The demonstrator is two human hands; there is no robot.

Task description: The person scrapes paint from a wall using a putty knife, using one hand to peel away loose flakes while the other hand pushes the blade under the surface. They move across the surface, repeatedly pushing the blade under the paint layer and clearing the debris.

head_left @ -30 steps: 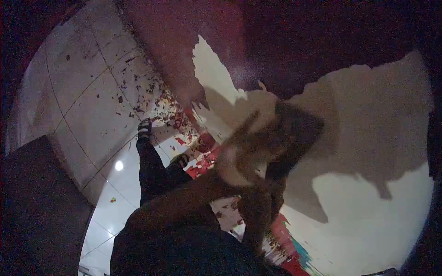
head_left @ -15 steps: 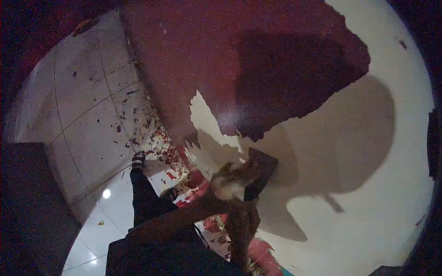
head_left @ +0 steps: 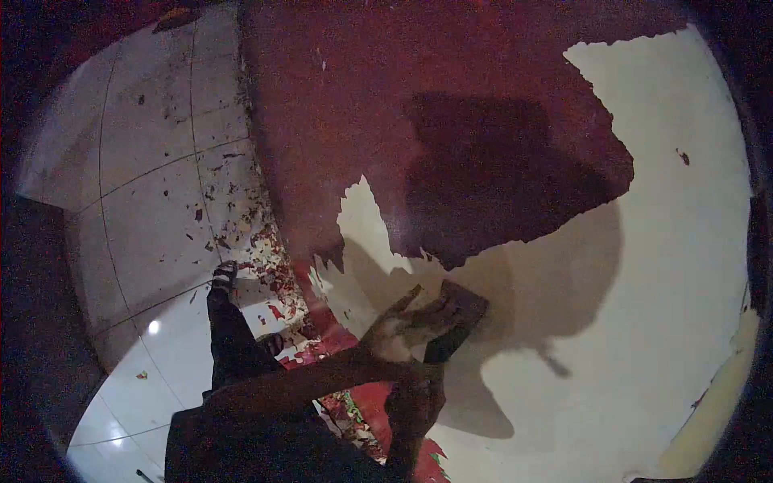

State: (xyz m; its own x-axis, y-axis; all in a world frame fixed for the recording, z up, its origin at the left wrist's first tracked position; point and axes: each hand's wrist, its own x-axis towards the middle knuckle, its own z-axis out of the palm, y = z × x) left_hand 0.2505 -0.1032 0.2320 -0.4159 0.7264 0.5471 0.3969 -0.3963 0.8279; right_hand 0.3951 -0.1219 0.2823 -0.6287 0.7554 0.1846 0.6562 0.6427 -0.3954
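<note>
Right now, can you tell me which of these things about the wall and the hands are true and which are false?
1. Both hands press a scraper against the wall. True.
2. The wall's red paint is all gone. False: a big red patch remains above the scraper.
3. Paint flakes lie on the tiled floor. True.
4. The bare wall is blue. False: it looks whitish.

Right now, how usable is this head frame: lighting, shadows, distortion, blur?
Head view: dim, reddish cast; strong fisheye bends the floor tiles and vignettes the corners; hard shadow of the person falls across the red paint and bare wall; the overlapping hands and scraper blade are murky; small glare spot on the floor.
</note>
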